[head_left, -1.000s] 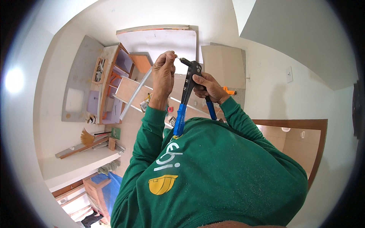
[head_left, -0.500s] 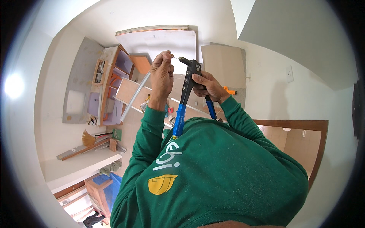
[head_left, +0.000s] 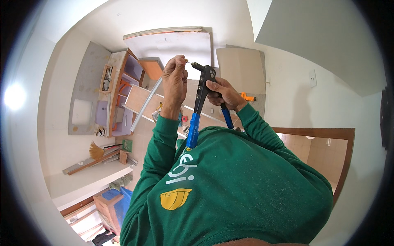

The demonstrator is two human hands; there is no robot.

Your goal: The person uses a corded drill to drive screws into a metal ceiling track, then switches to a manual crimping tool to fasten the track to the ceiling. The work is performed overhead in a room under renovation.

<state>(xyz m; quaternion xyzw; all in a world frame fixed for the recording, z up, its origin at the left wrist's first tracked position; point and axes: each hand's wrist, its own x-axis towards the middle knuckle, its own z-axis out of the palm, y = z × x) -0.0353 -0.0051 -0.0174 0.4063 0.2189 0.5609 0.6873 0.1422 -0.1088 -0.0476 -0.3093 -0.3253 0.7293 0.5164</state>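
Note:
My right hand (head_left: 225,93) is closed round the upper body of a black hand riveter (head_left: 203,84) with blue grips, its nose angled up to the left and its lower grip against my green sweatshirt (head_left: 246,180). Just left of the nose, my raised left hand (head_left: 174,80) has its fingertips pinched on a small thin rivet (head_left: 187,62), partly hidden by the fingers; its pin points toward the nose. Whether the pin is inside the nose I cannot tell.
An open wooden cabinet (head_left: 117,55) with a pale pole (head_left: 145,104) beside it is at left. Boards (head_left: 240,69) lean at the back, near an orange tool (head_left: 248,97). A broom (head_left: 96,151) lies among offcuts, lower left. A brown-framed doorway (head_left: 348,156) is at right.
The riveter and my right hand have shifted very slightly left. My left fingertips have adjusted slightly on the rivet. The surroundings have moved a little in the picture.

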